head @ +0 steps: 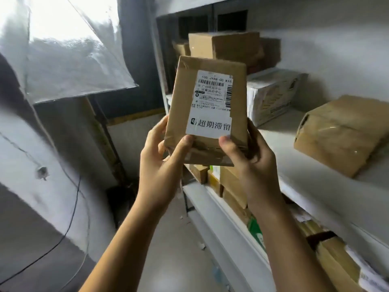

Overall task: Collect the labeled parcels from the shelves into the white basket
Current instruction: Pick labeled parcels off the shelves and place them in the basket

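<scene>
Gripping the labeled parcel (207, 106) at its lower corners, left hand (162, 163) and right hand (250, 163) hold it upright, its long axis rising above both thumbs; the white basket is out of view.

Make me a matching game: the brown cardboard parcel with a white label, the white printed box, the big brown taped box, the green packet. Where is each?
1 brown cardboard parcel with white label
2 white printed box
3 big brown taped box
4 green packet

A lower shelf
B in the left hand and right hand
C middle shelf, far right
D middle shelf, behind the held parcel

Pairs: 1-B, 2-D, 3-C, 4-A
</scene>
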